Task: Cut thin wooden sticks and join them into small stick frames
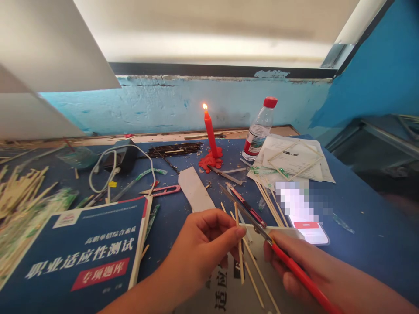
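My left hand (204, 242) is closed, pinching a thin pale wooden stick (241, 261) between thumb and fingertips. In my right hand (312, 261) is a pair of scissors (292, 262) with red handles and metal blades. The blades point up and left, just right of the pinched stick. Beneath both hands lies a grey book (196, 301) with dark print. Several loose sticks (262, 283) rest on it. A red utility knife (245, 204) lies beyond the scissors, with a pale card strip (196, 189) to its left.
A lit red candle (211, 133) stands in melted wax behind my hands. To its right are a water bottle (259, 131), papers (309, 159) and a glowing phone (309, 229). Left are a blue book (81, 248), pink-handled snips (165, 190), a white cable (113, 147) and piled sticks (19, 196).
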`<state>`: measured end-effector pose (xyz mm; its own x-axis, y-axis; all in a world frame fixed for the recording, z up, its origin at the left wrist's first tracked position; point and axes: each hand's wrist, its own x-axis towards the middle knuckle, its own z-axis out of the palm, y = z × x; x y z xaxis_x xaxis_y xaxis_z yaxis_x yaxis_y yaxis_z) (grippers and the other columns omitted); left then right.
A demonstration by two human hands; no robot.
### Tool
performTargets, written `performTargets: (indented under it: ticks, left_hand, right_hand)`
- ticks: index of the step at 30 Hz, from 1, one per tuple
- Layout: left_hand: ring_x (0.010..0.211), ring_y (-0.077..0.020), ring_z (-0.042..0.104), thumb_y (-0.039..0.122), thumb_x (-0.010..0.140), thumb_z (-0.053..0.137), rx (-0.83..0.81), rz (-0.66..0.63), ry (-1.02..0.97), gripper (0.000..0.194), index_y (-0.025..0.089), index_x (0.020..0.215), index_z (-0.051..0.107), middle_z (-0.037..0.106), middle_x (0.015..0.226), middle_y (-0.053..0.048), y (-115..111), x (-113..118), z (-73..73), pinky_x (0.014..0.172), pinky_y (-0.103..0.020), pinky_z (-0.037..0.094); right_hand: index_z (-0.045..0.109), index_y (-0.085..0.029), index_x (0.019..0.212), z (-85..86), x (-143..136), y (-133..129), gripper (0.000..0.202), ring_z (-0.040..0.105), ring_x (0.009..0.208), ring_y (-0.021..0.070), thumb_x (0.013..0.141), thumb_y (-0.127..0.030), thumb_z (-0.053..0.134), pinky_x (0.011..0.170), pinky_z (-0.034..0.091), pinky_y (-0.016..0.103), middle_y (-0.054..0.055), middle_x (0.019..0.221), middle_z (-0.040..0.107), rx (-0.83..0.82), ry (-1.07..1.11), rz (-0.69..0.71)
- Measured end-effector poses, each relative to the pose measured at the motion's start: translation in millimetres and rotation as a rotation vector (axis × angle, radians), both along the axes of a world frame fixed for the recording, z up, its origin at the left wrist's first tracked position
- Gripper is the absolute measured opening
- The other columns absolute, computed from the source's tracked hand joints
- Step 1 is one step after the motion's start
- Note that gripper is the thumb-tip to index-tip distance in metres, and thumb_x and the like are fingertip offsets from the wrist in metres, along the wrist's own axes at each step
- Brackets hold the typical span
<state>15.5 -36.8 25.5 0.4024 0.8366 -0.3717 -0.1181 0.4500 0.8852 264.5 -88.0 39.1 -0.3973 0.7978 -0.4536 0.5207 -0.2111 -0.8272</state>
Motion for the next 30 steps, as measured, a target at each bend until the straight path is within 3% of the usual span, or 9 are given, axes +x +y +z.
performTargets:
  ticks: [11, 17, 21, 30]
  left_hand:
    - [0.046, -0.0085, 0.054, 0.044, 0.078, 0.084, 0.004, 0.017, 0.01, 0.033, 0.017, 0.069, 0.067, 0.062, 0.053, 0.003, 3, 0, -0.9, 0.047, -0.018, 0.044]
    - [0.044, -0.0066, 0.051, 0.041, 0.079, 0.084, 0.009, 0.018, 0.015, 0.032, 0.017, 0.069, 0.066, 0.061, 0.052, 0.005, 2, 0, 0.6, 0.045, -0.016, 0.04]
    - [0.044, -0.0052, 0.049, 0.039, 0.079, 0.084, 0.007, 0.016, 0.011, 0.03, 0.016, 0.07, 0.066, 0.061, 0.052, 0.005, 2, -1, 2.7, 0.044, -0.015, 0.037]
    - [0.052, -0.0101, 0.06, 0.045, 0.088, 0.076, 0.029, -0.036, -0.09, 0.03, 0.016, 0.088, 0.066, 0.068, 0.069, 0.0, 3, -2, -10.2, 0.05, -0.021, 0.048]
  right_hand:
    - [0.061, -0.032, 0.138, 2.5, -3, 2, 0.056, 0.067, 0.086, 0.0287, 0.09, -0.058, 0.067, 0.08, 0.058, 0.039, 0.011, 0.112, 0.072, -0.019, 0.028, 0.006]
    - [0.065, -0.032, 0.128, 7.2, -12, 5, 0.05, 0.065, 0.097, 0.0306, 0.088, -0.062, 0.066, 0.086, 0.058, 0.043, 0.01, 0.116, 0.069, -0.073, -0.084, -0.024]
    - [0.067, -0.034, 0.128, 16.2, -19, 10, 0.046, 0.064, 0.104, 0.0305, 0.09, -0.059, 0.067, 0.089, 0.058, 0.041, 0.007, 0.124, 0.068, -0.03, -0.042, -0.038]
    - [0.074, -0.029, 0.112, 17.3, -21, 9, 0.038, 0.067, 0.085, 0.027, 0.092, -0.059, 0.064, 0.077, 0.058, 0.036, 0.006, 0.099, 0.073, 0.025, -0.052, -0.004]
